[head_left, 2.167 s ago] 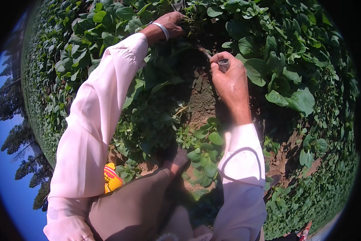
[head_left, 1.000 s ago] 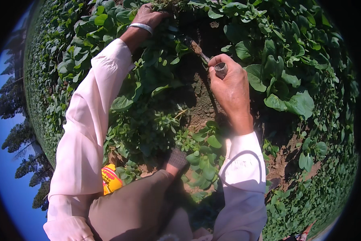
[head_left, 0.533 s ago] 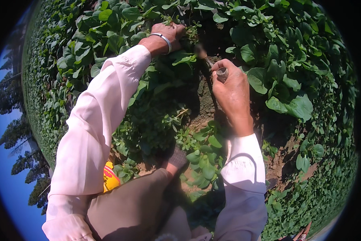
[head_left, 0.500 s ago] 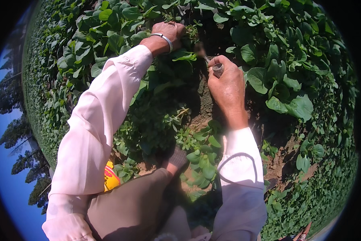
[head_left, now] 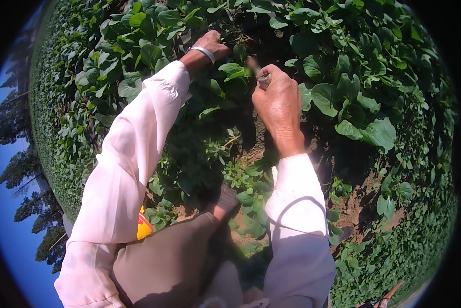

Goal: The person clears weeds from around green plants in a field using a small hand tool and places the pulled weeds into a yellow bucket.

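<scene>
Two hands were buried in a bed of leafy plants, a small tool gripped in the right.

The leafy plants were seen spread over the whole ground, with bare brown soil showing at four o'clock. The left hand was reached out to twelve o'clock and curled into the foliage; whether a stem was held could not be told. The right hand was closed tight around a short tool, its handle end poking up at eleven o'clock of the fist, long axis tilted toward the left hand. The tool lay between the two hands, nearer the right. A silver bangle was worn on the left wrist.
</scene>
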`<state>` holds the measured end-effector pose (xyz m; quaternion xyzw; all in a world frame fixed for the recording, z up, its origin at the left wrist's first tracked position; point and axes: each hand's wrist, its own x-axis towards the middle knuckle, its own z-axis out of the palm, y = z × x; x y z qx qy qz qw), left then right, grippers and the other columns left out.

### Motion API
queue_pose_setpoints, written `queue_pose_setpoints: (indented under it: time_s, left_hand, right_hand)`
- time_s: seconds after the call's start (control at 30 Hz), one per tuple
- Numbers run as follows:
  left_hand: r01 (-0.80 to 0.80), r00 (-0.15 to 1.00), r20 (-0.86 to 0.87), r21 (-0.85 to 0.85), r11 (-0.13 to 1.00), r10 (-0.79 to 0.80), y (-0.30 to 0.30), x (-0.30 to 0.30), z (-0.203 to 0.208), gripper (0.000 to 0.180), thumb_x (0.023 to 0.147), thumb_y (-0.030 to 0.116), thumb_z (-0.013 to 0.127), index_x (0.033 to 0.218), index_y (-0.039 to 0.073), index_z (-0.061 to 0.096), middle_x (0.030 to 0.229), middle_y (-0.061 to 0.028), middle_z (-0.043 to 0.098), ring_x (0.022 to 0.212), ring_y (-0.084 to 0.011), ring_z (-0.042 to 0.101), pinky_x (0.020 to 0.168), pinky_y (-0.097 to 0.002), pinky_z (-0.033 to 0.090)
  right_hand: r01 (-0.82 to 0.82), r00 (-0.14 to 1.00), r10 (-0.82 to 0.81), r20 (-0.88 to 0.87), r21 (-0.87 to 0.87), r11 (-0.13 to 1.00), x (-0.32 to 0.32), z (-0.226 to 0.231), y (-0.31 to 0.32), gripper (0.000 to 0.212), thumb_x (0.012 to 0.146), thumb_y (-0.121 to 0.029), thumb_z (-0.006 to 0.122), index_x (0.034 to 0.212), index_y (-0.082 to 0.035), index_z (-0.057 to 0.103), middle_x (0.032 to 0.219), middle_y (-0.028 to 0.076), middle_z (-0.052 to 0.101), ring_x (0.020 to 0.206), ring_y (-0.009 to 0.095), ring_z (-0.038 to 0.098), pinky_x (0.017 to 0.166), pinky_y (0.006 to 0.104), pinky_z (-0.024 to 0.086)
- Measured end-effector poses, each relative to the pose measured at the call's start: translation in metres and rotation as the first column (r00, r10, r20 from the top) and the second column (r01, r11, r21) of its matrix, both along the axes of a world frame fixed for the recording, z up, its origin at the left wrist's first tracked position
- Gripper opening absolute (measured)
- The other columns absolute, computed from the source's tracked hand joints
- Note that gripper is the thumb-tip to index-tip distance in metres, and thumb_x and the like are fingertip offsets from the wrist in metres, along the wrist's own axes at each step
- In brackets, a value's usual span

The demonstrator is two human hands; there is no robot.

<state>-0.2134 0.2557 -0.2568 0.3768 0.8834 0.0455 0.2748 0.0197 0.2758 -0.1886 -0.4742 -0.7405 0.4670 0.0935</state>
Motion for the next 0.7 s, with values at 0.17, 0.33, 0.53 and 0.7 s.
queue_pose_setpoints:
  time_s: [0.17, 0.33, 0.53, 0.7]
  left_hand:
    - [-0.027, 0.985, 0.175, 0.100, 0.995, 0.009, -0.032, -0.031, -0.016, 0.039, 0.067, 0.029, 0.075, 0.089, -0.002, 0.069, 0.080, -0.0172, 0.070, 0.074, -0.0254, 0.067, 0.068, -0.0350, 0.052]
    - [-0.051, 0.984, 0.178, 0.099, 0.994, 0.033, -0.011, 0.001, -0.005, 0.026, 0.068, 0.018, 0.074, 0.083, -0.002, 0.066, 0.075, -0.0090, 0.068, 0.069, -0.0155, 0.061, 0.064, -0.0305, 0.049]
    - [-0.346, 0.916, 0.226, 0.026, 0.938, 0.331, -0.031, -0.023, -0.006, 0.047, 0.072, 0.039, 0.076, 0.098, 0.000, 0.071, 0.100, -0.0203, 0.068, 0.092, -0.0304, 0.064, 0.080, -0.0365, 0.051]
    - [-0.173, 0.983, -0.035, 0.186, 0.967, 0.182, -0.054, -0.026, -0.007, 0.063, 0.071, 0.043, 0.075, 0.104, -0.010, 0.065, 0.103, -0.0279, 0.066, 0.100, -0.0391, 0.063, 0.087, -0.0389, 0.050]
  right_hand:
    - [-0.088, 0.996, 0.087, -0.027, -0.017, 0.996, 0.012, 0.011, -0.005, 0.011, 0.077, -0.004, 0.062, 0.088, -0.003, 0.064, 0.081, 0.019, 0.069, 0.082, 0.038, 0.068, 0.073, 0.0454, 0.053]
    - [-0.039, 0.993, 0.029, 0.116, 0.087, 0.995, -0.029, -0.017, -0.016, 0.018, 0.080, -0.010, 0.063, 0.098, -0.007, 0.065, 0.085, 0.019, 0.069, 0.085, 0.041, 0.066, 0.076, 0.0471, 0.051]
    - [-0.002, 0.997, 0.003, -0.075, 0.016, 1.000, -0.001, -0.004, -0.005, 0.014, 0.078, -0.003, 0.062, 0.092, -0.003, 0.064, 0.080, 0.019, 0.069, 0.077, 0.040, 0.067, 0.069, 0.0451, 0.052]
    - [-0.147, 0.987, 0.146, -0.063, -0.015, 0.989, 0.017, 0.012, 0.000, 0.015, 0.075, 0.000, 0.060, 0.089, -0.001, 0.064, 0.079, 0.019, 0.068, 0.073, 0.040, 0.066, 0.067, 0.0432, 0.053]
